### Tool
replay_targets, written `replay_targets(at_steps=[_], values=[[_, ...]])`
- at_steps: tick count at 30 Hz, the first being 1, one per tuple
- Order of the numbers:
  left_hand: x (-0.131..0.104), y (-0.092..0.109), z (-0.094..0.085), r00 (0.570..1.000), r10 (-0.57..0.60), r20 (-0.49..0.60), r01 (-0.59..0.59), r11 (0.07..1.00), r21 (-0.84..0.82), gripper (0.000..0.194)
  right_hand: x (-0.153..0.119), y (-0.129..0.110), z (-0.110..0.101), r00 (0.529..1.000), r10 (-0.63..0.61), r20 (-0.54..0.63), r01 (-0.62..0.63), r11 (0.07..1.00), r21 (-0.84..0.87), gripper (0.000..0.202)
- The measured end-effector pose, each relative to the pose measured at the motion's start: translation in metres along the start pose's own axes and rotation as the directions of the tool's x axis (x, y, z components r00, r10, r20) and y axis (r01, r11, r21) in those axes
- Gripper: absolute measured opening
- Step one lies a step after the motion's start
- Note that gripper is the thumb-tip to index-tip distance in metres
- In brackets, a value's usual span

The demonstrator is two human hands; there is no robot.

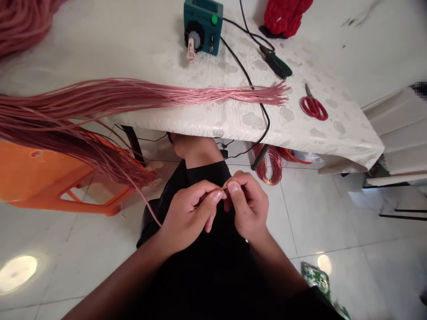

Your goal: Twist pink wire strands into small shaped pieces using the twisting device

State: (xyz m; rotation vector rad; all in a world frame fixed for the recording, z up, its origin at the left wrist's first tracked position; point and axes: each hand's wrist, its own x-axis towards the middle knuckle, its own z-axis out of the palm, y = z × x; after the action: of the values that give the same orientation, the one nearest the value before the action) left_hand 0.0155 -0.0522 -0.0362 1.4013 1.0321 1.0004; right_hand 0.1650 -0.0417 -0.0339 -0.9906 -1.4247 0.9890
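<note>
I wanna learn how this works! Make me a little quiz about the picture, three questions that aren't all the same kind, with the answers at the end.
1. True or false: the red-handled scissors lie on the table, further right in the picture than the green-handled pliers.

2. Pick one. The teal box has a bright round button. What colour is it?
A) red
B) green
C) yellow

3. Short answer: what are the left hand and the right hand both pinching?

Key:
1. True
2. B
3. A thin pinkish strand
</note>
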Motion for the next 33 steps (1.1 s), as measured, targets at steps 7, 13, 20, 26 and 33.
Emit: replay_targets(at_steps=[7, 13, 20, 26, 33], values=[[0.000, 0.005, -0.011, 0.995, -0.067, 0.070, 0.060, 0.993, 0.097, 0.023, 0.002, 0.005, -0.001, 0.999, -0.017, 0.031, 0.020, 0.996, -0.085, 0.017], [0.000, 0.005, -0.013, 0.999, -0.039, 0.027, 0.034, 0.983, 0.183, 0.024, 0.006, 0.012, -0.003, 0.978, 0.083, 0.189, -0.082, 0.997, -0.016, 0.037], [0.002, 0.004, -0.023, 0.959, -0.141, 0.245, 0.163, 0.984, -0.073, 0.029, 0.000, 0.007, 0.000, 0.956, 0.173, 0.239, -0.191, 0.980, 0.055, 0.041], [-0.002, 0.006, -0.019, 0.940, -0.122, 0.319, 0.225, 0.925, -0.307, 0.030, -0.004, 0.002, 0.009, 0.948, 0.229, 0.222, -0.307, 0.843, 0.442, 0.043], [-0.002, 0.010, -0.018, 0.959, -0.049, 0.281, 0.101, 0.979, -0.176, 0.027, -0.003, 0.002, 0.008, 0.937, 0.260, 0.235, -0.345, 0.798, 0.495, 0.043]])
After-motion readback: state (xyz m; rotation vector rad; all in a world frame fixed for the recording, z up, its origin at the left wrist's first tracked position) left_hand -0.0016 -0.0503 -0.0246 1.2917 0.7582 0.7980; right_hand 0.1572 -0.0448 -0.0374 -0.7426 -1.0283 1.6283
